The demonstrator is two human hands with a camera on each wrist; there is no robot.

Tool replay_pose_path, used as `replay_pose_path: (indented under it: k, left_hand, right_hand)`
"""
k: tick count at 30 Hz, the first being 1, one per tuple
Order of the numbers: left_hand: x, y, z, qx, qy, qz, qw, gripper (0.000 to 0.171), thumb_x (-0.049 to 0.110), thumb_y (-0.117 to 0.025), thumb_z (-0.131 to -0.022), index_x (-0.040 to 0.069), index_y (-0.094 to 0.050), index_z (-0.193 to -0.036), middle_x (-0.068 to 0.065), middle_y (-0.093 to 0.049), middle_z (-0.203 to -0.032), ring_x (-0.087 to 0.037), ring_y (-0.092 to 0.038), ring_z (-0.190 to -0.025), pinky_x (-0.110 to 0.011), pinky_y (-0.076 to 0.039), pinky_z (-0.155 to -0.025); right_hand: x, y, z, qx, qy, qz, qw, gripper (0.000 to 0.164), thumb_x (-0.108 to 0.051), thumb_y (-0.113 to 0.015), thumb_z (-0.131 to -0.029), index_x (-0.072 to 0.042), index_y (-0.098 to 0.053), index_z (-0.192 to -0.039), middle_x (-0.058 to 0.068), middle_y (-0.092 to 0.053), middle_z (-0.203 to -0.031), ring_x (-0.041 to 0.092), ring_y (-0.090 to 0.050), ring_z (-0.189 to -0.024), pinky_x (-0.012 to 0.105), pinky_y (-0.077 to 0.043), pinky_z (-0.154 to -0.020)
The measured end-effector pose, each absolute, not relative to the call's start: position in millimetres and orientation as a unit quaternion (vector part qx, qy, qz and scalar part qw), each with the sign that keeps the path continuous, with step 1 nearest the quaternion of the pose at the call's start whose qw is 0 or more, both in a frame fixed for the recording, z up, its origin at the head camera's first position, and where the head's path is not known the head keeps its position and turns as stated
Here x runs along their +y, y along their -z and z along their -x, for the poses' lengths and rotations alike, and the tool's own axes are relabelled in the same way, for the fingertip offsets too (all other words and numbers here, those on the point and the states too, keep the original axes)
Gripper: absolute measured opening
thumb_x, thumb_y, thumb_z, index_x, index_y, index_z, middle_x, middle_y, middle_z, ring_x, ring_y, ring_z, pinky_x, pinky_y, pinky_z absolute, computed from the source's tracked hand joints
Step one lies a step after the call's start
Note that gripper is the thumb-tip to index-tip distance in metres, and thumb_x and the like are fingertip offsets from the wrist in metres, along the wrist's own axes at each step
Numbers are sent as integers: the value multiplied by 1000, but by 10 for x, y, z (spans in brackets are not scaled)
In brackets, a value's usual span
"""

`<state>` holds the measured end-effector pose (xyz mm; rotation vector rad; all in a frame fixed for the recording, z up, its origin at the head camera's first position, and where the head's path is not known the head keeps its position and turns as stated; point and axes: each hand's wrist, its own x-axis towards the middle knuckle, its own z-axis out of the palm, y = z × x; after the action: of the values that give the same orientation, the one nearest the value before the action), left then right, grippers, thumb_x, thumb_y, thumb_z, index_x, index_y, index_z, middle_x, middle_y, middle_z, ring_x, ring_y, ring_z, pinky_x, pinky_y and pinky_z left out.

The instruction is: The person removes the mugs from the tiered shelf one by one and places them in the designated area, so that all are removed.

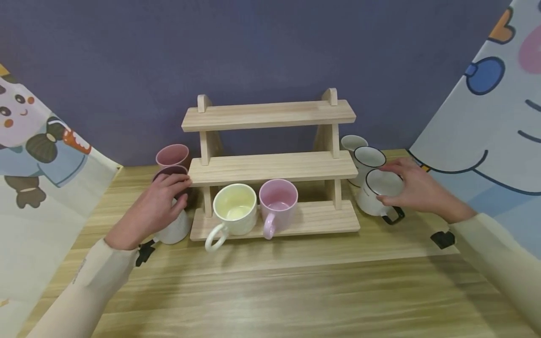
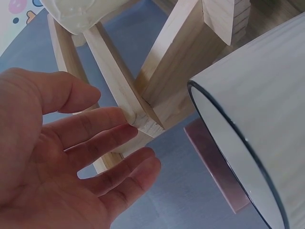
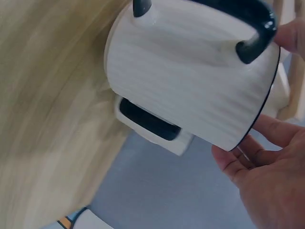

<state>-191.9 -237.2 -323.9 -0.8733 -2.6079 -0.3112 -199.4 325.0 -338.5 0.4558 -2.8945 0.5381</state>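
Observation:
My left hand [image 1: 154, 206] hovers over the mugs left of the wooden shelf, fingers loosely extended and holding nothing. Its fingertips [image 2: 131, 126] are close to the shelf's end in the left wrist view; contact cannot be told. Below that hand is a white mug [image 1: 175, 230] with a black handle, and behind it a dark purple mug [image 1: 182, 191], partly hidden. On the right, my right hand [image 1: 416, 190] holds a white, black-rimmed mug [image 3: 186, 71] by its rim, thumb on one side and fingers on the other. Its black handle [image 1: 394, 216] points frontward.
A three-tier wooden shelf [image 1: 270, 166] stands between the hands. Its lowest tier bears a pale yellow mug [image 1: 236, 220] and a pink mug [image 1: 279, 211]. A reddish-pink mug [image 1: 172, 155] stands at the back left, while two white mugs [image 1: 361, 176] stand behind the held one.

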Motion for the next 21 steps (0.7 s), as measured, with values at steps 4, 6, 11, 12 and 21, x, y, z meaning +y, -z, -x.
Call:
replay_pose_path:
  k: [4,6,11,12,21]
  left_hand:
    - [-2372,3238,1922,-925,110,311,187,33,3,-63,-82,-9,-63,-114,-24,-59,-116,-41,-49,-105,-52,-37,-92]
    - [-2375,3239,1924,-925,110,312,187,34,2,-63,-82,-9,-63,-114,-25,-59,-116,-41,-49,-105,-53,-37,-92]
    - [-2369,3230,1921,-926,111,310,183,34,2,-64,-82,-9,-63,-114,-25,-58,-116,-41,-49,-105,-53,-38,-92]
    - [-2367,3229,1920,-927,111,309,182,34,2,-63,-82,-9,-63,-114,-24,-58,-116,-41,-49,-105,-53,-38,-92]
    - [-2367,3226,1912,-928,112,307,180,35,2,-63,-82,-9,-62,-115,-24,-58,-117,-40,-49,-106,-52,-38,-92]
  right_hand:
    - [3266,3456,2065,-965,-174,-168,98,71,-31,-85,-63,2,-60,-120,20,-48,-120,38,-42,-113,57,-38,-85]
    - [3274,3489,2097,-964,-165,-175,111,70,-30,-85,-62,2,-61,-119,20,-51,-118,38,-43,-111,56,-38,-84]
    - [3300,3532,2125,-966,-152,-173,115,70,-33,-85,-62,0,-62,-119,19,-52,-117,37,-44,-110,56,-39,-83]
    - [3304,3535,2128,-967,-150,-172,113,70,-33,-84,-62,0,-61,-120,19,-52,-117,38,-44,-111,57,-39,-84]
    - [3329,3560,2150,-967,-155,-174,106,69,-31,-83,-66,0,-59,-122,21,-52,-119,40,-46,-111,57,-40,-84]
